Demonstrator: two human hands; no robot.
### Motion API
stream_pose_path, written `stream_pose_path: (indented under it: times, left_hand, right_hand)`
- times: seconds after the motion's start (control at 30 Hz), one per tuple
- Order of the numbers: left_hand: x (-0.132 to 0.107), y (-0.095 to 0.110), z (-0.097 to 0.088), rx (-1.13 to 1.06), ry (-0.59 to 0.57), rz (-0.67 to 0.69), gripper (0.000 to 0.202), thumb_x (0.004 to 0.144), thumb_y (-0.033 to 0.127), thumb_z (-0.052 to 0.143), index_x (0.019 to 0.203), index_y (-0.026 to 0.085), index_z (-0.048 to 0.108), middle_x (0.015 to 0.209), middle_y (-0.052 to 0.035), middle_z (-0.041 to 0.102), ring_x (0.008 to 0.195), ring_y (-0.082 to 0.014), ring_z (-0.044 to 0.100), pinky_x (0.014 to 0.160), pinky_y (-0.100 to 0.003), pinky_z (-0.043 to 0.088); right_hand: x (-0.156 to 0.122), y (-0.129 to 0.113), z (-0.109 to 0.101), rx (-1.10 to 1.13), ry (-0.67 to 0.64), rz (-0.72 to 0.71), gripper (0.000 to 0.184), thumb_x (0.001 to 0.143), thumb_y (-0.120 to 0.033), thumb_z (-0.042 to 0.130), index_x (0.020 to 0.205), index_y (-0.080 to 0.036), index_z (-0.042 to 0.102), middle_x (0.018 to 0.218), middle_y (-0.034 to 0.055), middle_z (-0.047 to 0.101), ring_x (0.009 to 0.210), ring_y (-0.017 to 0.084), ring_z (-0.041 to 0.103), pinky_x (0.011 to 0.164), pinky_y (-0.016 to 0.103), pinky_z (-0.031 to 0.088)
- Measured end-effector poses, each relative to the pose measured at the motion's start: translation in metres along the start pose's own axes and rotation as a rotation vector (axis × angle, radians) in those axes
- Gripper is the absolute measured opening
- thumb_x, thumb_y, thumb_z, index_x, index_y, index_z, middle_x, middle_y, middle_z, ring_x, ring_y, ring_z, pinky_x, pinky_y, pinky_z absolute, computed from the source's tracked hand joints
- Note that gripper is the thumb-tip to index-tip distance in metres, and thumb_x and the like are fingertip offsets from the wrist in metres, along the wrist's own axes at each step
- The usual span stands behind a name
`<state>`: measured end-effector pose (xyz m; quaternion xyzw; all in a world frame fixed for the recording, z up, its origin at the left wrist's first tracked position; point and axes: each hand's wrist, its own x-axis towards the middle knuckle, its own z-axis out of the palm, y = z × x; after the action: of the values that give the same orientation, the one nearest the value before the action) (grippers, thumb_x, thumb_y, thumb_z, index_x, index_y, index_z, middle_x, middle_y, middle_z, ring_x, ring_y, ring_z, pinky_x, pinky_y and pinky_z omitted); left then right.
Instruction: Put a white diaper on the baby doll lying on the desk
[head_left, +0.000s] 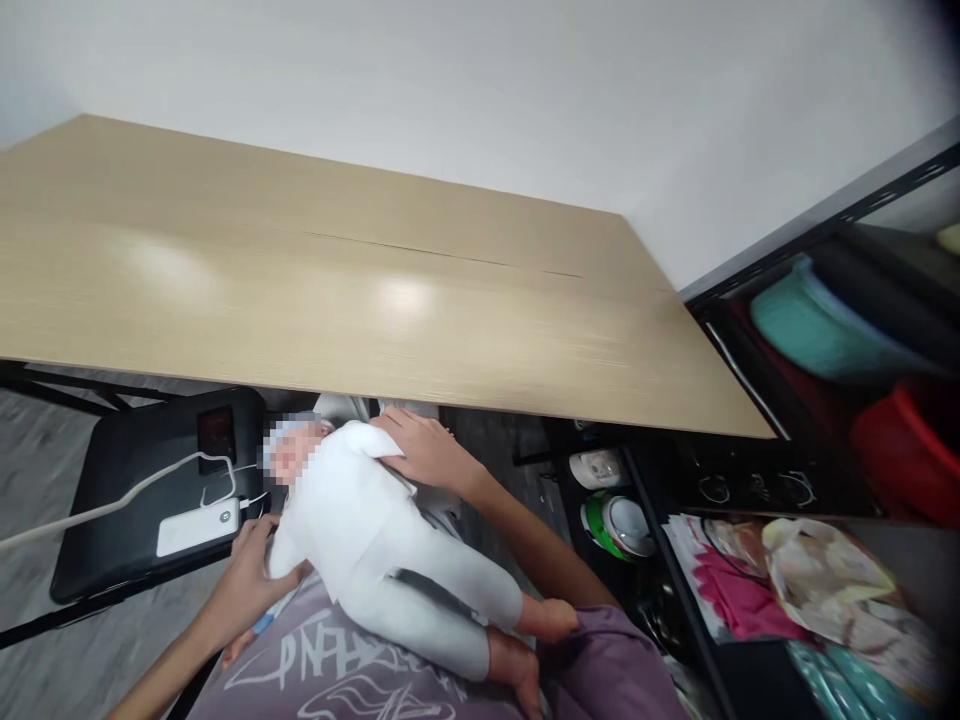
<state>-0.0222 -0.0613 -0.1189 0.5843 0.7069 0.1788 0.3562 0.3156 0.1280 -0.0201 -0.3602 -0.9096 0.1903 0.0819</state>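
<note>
Across my lap lies a baby doll (352,520) in a white top and white trousers, with its bare feet toward the lower right. Its head, at the upper left, is blurred out. My left hand (259,565) grips the doll's near side by the arm, thumb and fingers on either side of the white sleeve. On the far side, my right hand (424,450) is closed round the doll's other shoulder and sleeve, its fingertips partly hidden by the cloth. Beneath the doll is a purple shirt (300,690) with white lettering.
A wooden table (420,330) stands just ahead, its near edge above the doll. To the left, a black stool (127,500) bears a white power bank (199,527) and cables. On the right is a dark shelf with a teal basin (832,330), a red basin (907,450) and bags.
</note>
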Motion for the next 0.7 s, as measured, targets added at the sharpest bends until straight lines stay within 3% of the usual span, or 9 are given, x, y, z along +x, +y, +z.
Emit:
stream_pose_path:
  times: [0.17, 0.27, 0.37, 0.57, 0.7]
  left_hand:
    - [-0.007, 0.026, -0.024, -0.056, 0.009, 0.218, 0.059, 0.083, 0.035, 0.075, 0.139, 0.023, 0.062, 0.142, -0.0145, 0.075, 0.122, -0.0366, 0.079, 0.098, -0.046, 0.067]
    - [0.006, 0.052, -0.049, -0.021, 0.019, 0.323, 0.056, 0.082, 0.036, 0.076, 0.135, 0.025, 0.064, 0.130, -0.0097, 0.083, 0.104, -0.0335, 0.085, 0.083, -0.039, 0.068]
    - [0.039, 0.089, -0.072, 0.033, -0.015, 0.387, 0.055, 0.082, 0.045, 0.079, 0.131, 0.027, 0.065, 0.110, -0.0036, 0.087, 0.088, -0.0327, 0.086, 0.073, -0.036, 0.066]
    - [0.128, 0.175, -0.098, 0.225, -0.043, 0.538, 0.061, 0.092, 0.053, 0.073, 0.145, 0.028, 0.057, 0.121, -0.0076, 0.084, 0.097, -0.0344, 0.083, 0.083, -0.038, 0.059]
    - [0.175, 0.206, -0.101, 0.278, -0.053, 0.611, 0.062, 0.095, 0.057, 0.071, 0.147, 0.026, 0.056, 0.130, -0.0117, 0.082, 0.103, -0.0368, 0.080, 0.084, -0.039, 0.054]
  right_hand:
    - [-0.042, -0.008, -0.027, 0.103, 0.134, 0.013, 0.044, 0.115, -0.035, 0.066, 0.157, -0.025, 0.060, 0.138, 0.0105, 0.074, 0.118, 0.029, 0.076, 0.093, 0.040, 0.064]
    - [-0.075, -0.010, -0.047, 0.121, 0.232, 0.079, 0.053, 0.113, -0.033, 0.066, 0.165, -0.030, 0.057, 0.143, 0.0100, 0.075, 0.120, 0.031, 0.078, 0.096, 0.042, 0.066]
    - [-0.096, -0.005, -0.064, 0.093, 0.321, 0.228, 0.058, 0.109, -0.035, 0.066, 0.166, -0.038, 0.059, 0.147, 0.0080, 0.075, 0.123, 0.037, 0.079, 0.094, 0.046, 0.068]
    - [-0.100, 0.037, -0.067, 0.091, 0.506, 0.438, 0.056, 0.107, -0.042, 0.064, 0.163, -0.039, 0.061, 0.148, 0.0100, 0.077, 0.132, 0.044, 0.075, 0.103, 0.060, 0.067]
    - [-0.096, 0.068, -0.054, 0.120, 0.640, 0.461, 0.047, 0.107, -0.048, 0.067, 0.152, -0.034, 0.066, 0.143, 0.0122, 0.077, 0.132, 0.042, 0.074, 0.111, 0.063, 0.064]
